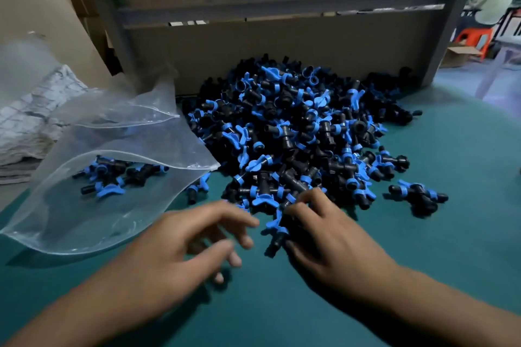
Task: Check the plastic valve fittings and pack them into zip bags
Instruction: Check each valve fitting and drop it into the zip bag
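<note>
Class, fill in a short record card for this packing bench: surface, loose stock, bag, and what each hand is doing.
surface: teal table
loose stock: pile of black-and-blue valve fittings, heaped against a cardboard wall
bag: open clear zip bag lying left of the pile, a few fittings inside
left hand: fingers spread, holding nothing
right hand: grips a fitting at the pile's near edge

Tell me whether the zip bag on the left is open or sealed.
Open: the zip bag's mouth gapes toward the pile, a few fittings inside.
</note>
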`<state>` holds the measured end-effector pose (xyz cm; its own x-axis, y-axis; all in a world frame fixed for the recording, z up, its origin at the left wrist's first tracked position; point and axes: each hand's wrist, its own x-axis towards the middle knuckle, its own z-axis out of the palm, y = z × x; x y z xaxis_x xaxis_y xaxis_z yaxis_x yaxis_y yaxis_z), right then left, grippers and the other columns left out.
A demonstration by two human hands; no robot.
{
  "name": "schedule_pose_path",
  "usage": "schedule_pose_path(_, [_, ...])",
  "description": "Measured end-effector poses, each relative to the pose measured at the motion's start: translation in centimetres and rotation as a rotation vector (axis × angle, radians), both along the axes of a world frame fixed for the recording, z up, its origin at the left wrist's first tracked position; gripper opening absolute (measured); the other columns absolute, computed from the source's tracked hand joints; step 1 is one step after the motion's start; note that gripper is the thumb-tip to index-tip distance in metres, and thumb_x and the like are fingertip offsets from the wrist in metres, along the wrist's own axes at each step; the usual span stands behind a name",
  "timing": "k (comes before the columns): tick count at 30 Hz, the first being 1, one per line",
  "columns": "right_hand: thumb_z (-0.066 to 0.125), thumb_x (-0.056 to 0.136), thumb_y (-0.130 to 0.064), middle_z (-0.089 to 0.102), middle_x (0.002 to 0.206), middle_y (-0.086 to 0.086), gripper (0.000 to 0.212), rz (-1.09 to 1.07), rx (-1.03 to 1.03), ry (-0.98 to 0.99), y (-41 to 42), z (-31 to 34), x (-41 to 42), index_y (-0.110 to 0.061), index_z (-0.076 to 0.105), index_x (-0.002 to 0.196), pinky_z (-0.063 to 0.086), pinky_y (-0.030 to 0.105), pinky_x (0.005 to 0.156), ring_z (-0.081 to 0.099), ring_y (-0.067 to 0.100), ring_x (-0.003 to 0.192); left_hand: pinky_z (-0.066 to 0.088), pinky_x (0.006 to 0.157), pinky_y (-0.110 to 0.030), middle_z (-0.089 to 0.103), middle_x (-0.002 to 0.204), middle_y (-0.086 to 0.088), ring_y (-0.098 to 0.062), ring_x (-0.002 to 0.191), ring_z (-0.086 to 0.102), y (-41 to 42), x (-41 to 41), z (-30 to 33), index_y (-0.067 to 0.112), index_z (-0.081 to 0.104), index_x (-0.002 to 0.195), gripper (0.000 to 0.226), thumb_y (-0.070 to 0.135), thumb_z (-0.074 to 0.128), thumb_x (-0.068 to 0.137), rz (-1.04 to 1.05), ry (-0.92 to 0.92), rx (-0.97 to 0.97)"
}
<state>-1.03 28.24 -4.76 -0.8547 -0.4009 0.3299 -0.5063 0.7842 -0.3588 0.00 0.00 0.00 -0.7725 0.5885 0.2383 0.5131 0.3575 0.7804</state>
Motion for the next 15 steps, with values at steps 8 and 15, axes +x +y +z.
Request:
schedule_pose_path(8, [0.084,0.086,-0.023,0.065,0.094,-0.015,0.024,-0.039,-0.42,0.162,1.2,-0.9,-0.7,-0.026,0.07,0.105,0.054,0.022,0.071,0.068,0.01,0.083,0.052,0.069,-0.034,0.057,0.098,0.004,-0.019,0.085,0.061,7.8,-5.6,-5.3,0.019,0.065,0.122,0.034,0.035,0.06,0.092,-0.012,0.528,-0.392])
schedule_pose_path(15, [0.088,0.084,-0.035,0.072,0.103,-0.011,0.026,-0.073,-0.462,-0.059,0.2,-0.4,-3.0,-0.026,0.074,0.104,0.051,0.021,0.096,0.07,0.002,0.093,0.052,0.069,-0.038,0.056,0.099,0.007,-0.017,0.085,0.059,6.6,-6.7,-6.0,0.022,0.062,0.112,0.02,0.038,0.058,0.101,-0.013,0.459,-0.147])
